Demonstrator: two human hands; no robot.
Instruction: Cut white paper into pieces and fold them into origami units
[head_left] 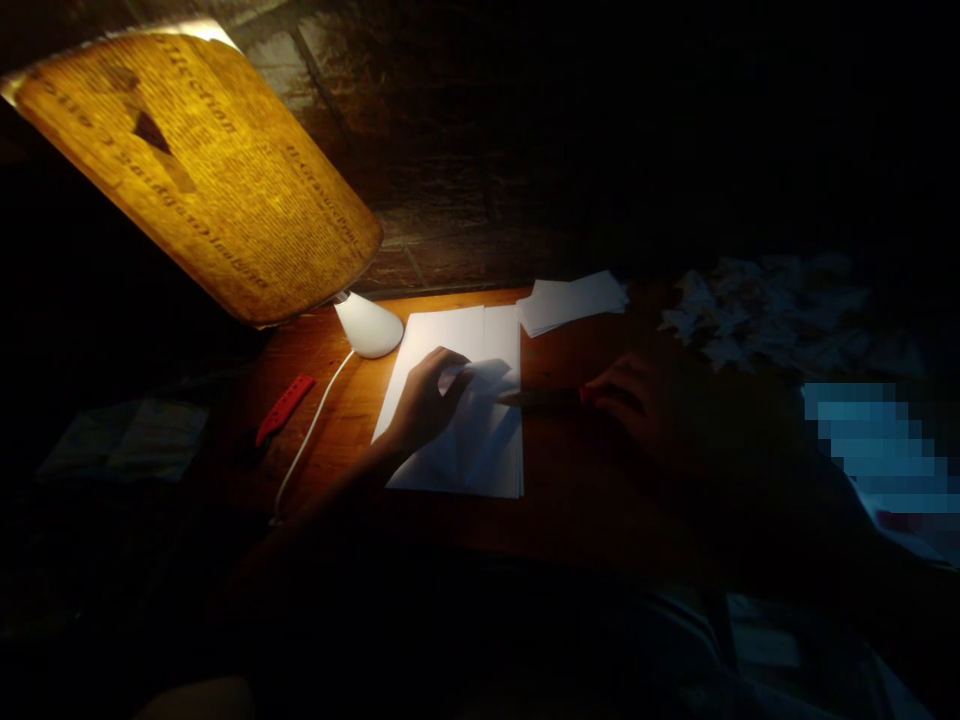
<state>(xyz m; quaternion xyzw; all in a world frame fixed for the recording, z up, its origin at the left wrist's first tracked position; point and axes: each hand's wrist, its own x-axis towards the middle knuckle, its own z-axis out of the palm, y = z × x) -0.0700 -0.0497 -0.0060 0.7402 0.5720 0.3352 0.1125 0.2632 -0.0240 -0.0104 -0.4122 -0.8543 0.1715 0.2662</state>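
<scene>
A stack of white paper (427, 345) lies on the wooden table (570, 480) under a lamp. My left hand (424, 400) rests on the stack with its fingers curled, pinching a lifted fold of the top sheet. To the right, my right hand (641, 400) is closed round the red handle of a knife (544, 397), whose dark blade lies flat and points left, its tip at the right edge of the paper.
A small white lamp (369, 325) with a printed yellow shade (202, 170) stands at the back left, its cord (307, 440) trailing forward. A red sheath-like object (285, 408) lies left. Cut white sheets (570, 300) and a heap of folded paper pieces (765, 310) sit behind and right.
</scene>
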